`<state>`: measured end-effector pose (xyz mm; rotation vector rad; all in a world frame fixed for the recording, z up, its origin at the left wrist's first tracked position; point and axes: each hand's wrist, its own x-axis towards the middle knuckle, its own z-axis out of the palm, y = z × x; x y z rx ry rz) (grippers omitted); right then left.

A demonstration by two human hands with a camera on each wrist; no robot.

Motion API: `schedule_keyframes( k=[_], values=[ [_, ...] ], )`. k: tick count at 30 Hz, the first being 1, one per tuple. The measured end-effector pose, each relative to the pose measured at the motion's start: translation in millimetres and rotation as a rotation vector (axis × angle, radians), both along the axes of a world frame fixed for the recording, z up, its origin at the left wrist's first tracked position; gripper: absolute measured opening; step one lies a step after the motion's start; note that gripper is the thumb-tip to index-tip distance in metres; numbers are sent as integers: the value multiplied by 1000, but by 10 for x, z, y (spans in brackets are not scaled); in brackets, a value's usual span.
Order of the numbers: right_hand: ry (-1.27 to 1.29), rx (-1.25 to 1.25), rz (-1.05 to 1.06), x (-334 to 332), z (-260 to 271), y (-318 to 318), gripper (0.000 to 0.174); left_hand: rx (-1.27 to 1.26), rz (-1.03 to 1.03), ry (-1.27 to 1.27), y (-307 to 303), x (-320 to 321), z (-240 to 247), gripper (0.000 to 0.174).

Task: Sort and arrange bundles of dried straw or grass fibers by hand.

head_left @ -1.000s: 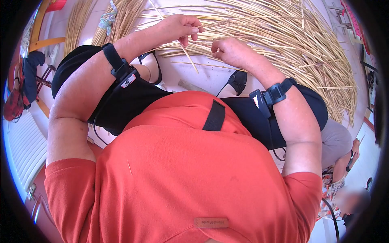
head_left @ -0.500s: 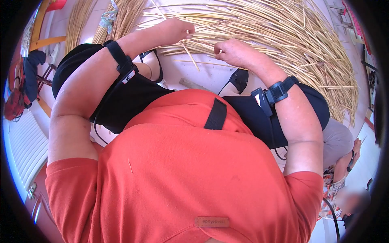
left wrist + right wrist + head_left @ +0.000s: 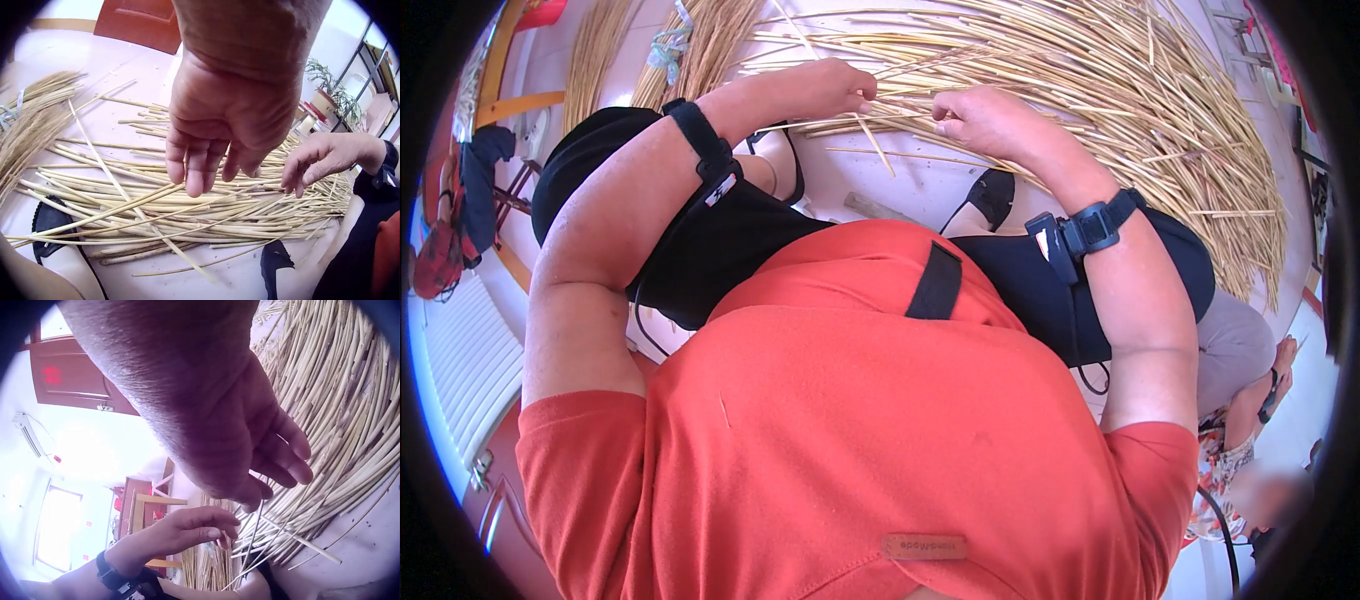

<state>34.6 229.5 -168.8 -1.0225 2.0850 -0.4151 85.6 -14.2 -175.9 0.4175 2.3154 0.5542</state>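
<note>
Two hands, a gap between, over loose stalks, pinching unclear, floor between black shoes

The person's left arm and right arm bend at the elbows and reach forward, converging. The left hand droops, its fingers pointing down; the right hand stays apart, fingers loosely bent.

Plant, potted: is standing behind, right side of left wrist view. Door, brown-red: is bearing a red mark. Window: is glowing white. Second person, grey trousers: is occupying head view's right edge.
</note>
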Motion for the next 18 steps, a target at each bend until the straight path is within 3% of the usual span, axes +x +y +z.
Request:
schedule_keyframes(
  k=[3,9,18],
  values=[
    [10,-114,6,37,26,-9,26,-3,3,-7,34,-11,10,30],
    [61,-24,93,50,-21,-17,23,-21,-2,-20,19,-3,36,30],
    [15,-11,59,48,-108,8,23,16,13,-20,11,15,33,29]
  ],
)
